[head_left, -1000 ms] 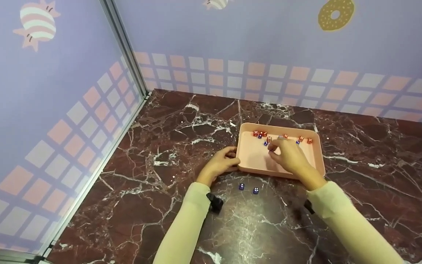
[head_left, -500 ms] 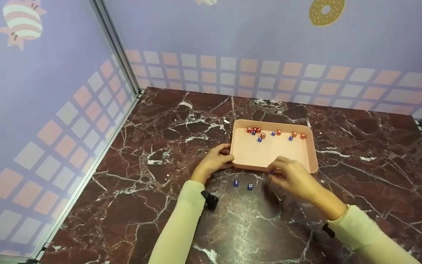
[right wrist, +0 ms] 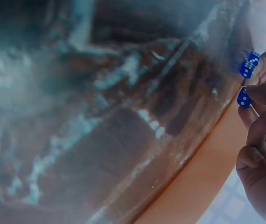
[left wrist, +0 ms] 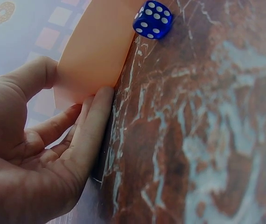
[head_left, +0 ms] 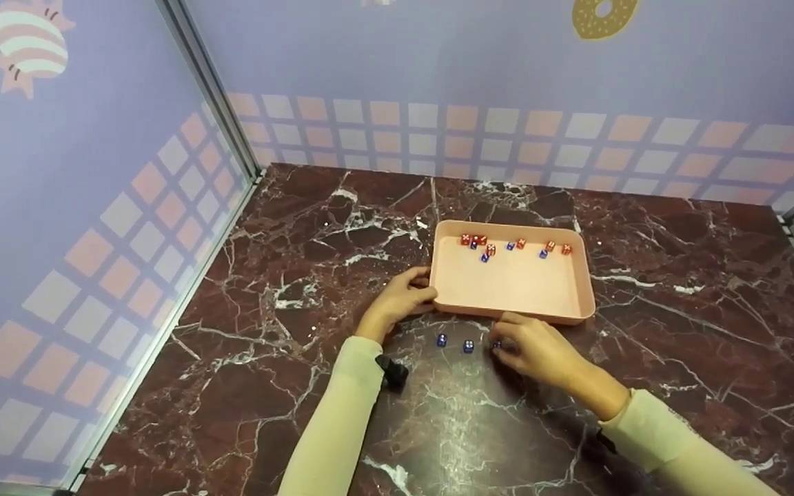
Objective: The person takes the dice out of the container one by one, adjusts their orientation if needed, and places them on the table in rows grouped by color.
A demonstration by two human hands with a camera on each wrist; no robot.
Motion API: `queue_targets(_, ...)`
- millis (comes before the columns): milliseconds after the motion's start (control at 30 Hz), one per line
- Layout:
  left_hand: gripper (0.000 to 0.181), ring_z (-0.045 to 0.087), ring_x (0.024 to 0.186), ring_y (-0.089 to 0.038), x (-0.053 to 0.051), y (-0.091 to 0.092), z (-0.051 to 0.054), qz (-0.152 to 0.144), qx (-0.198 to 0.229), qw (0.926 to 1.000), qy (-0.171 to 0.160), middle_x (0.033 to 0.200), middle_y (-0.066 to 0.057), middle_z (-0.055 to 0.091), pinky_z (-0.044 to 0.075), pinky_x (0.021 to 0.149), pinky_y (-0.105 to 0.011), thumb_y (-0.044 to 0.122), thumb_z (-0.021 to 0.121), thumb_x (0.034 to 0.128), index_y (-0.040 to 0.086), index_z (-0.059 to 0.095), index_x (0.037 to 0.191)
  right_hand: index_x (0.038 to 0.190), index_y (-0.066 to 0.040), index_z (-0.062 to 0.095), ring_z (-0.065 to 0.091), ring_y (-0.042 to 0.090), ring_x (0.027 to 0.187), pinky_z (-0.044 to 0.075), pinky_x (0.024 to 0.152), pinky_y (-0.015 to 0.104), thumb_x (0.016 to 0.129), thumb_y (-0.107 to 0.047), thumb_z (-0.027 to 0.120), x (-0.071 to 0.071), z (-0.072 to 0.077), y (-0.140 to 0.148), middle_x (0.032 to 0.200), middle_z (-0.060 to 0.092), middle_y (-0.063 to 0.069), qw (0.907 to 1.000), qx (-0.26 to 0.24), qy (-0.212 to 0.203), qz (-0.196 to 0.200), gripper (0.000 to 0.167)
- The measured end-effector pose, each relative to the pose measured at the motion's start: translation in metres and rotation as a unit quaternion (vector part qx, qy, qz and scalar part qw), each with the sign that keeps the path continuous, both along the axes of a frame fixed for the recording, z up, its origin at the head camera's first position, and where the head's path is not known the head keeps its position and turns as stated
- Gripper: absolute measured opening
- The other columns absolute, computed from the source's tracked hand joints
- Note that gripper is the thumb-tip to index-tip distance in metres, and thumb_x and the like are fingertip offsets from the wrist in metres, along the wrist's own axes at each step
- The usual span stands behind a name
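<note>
The pink tray (head_left: pixel 514 306) holds several red dice (head_left: pixel 521 244) and blue dice (head_left: pixel 543 254) along its far side. At the tray's near left corner my left hand (head_left: pixel 398 299) touches the wall; in the left wrist view the thumb and fingers (left wrist: pixel 98 109) rest against it. My right hand (head_left: pixel 538 350), just in front of the tray's near edge, pinches a blue die (right wrist: pixel 244 98) between thumb and finger. Left of it on the table lie two blue dice, one (head_left: pixel 469 346) nearer and one (head_left: pixel 442 340) farther away.
The dark red marble table (head_left: pixel 300 275) surrounds the tray. A patterned wall panel (head_left: pixel 493 83) rises behind it, another (head_left: pixel 80 207) stands at the left, and metal frame posts mark the corners.
My right hand has moved from inside the tray, over its near edge, down to the table front with a blue die pinched. My left hand has stayed at the tray's corner.
</note>
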State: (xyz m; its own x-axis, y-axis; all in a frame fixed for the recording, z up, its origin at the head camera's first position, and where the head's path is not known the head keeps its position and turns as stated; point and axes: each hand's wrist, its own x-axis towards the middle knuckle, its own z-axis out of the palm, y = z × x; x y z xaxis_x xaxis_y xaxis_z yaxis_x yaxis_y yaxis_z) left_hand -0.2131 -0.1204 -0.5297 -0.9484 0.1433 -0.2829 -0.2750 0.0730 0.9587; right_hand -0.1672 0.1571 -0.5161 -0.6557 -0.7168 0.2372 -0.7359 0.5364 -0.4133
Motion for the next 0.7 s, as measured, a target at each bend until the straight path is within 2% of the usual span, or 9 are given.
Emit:
queue_targets(200, 0.060, 0.063, 0.105, -0.024, 0.0009, -0.0002, -0.0007, 0.000, -0.007, 1.0000, 0.000, 0.129, -0.021, 0.058, 0.064, 0.101, -0.041, 0.001, 0.065, 0.0938, -0.002, 0.052, 0.152, 0.101, -0.011, 0.078, 0.073, 0.024, 0.089, 0.064, 0.073, 0.046, 0.082, 0.001, 0.083, 0.0030, -0.0083, 0.0007, 0.099, 0.074, 0.002, 0.9999, 0.013, 0.001, -0.006, 0.023)
queue_targets(467, 0.059, 0.064, 0.105, -0.025, 0.0015, -0.0012, -0.0019, 0.006, 0.002, 1.0000, -0.005, 0.126, -0.020, 0.059, 0.064, 0.101, -0.041, 0.000, 0.066, 0.0930, -0.003, 0.052, 0.151, 0.107, -0.011, 0.078, 0.073, 0.024, 0.093, 0.065, 0.077, 0.047, 0.081, -0.001, 0.084, 0.0036, -0.0087, 0.0021, 0.104, 0.074, 0.002, 0.9997, 0.014, -0.015, -0.012, 0.028)
queue_targets(700, 0.059, 0.064, 0.106, -0.026, -0.0011, -0.0002, -0.0007, 0.004, 0.005, 1.0000, -0.007, 0.127, -0.019, 0.057, 0.064, 0.101, -0.041, -0.001, 0.066, 0.0934, -0.003, 0.052, 0.151, 0.109, -0.011, 0.079, 0.070, 0.023, 0.088, 0.063, 0.069, 0.046, 0.078, -0.001, 0.084, 0.0049, -0.0086, 0.0031, 0.103, 0.073, 0.002, 0.9997, 0.017, -0.003, -0.020, 0.033)
